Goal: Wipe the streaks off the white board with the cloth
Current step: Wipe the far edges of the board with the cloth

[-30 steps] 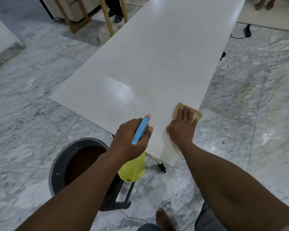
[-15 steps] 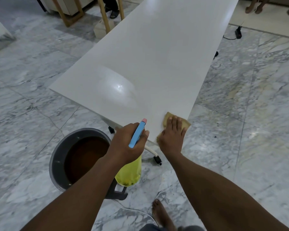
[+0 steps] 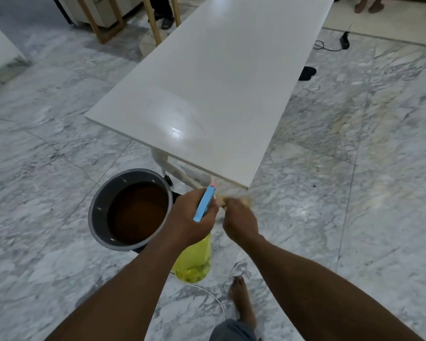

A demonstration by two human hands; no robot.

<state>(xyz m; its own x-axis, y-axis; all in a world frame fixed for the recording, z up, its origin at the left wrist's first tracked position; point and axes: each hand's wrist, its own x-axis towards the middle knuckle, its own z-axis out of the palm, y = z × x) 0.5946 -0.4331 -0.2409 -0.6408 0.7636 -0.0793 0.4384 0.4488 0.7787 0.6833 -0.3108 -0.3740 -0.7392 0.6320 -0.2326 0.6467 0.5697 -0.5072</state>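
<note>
Well, from the head camera, the long glossy white board (image 3: 219,94) runs away from me on its white legs. The crumpled tan cloth (image 3: 234,200) is not on it. It sits off the near corner, just below the edge, bunched in the right hand (image 3: 241,222). That grip looks curled round the cloth, though motion blur smears both (I would not swear to which fingers do the pinching). The left hand (image 3: 191,215) has its grip wrapped tight on the spray bottle with the yellow body and blue trigger (image 3: 194,259), held above the floor beside the grey bucket of brown water (image 3: 95,212).

To do this pass well, I would refold the cloth to a clean face and lay it flat on the board with the fingers spread. Then I would pull long overlapping strokes toward the near edge, working first through the wet shine (image 3: 175,131) near this end. A faint yellowish trace seems to run by the near edge, and that wants firm, even pressure. I would keep the bottle clear of the surface so it drips nothing new.

Some things are hard to judge. The board's far end is cut off at the top of the frame, so I cannot say whether it carries streaks. Glare hides the surface under the shine. How dirty the cloth is gets lost in blur, and the bucket's bottom is hidden under murky water.
</note>
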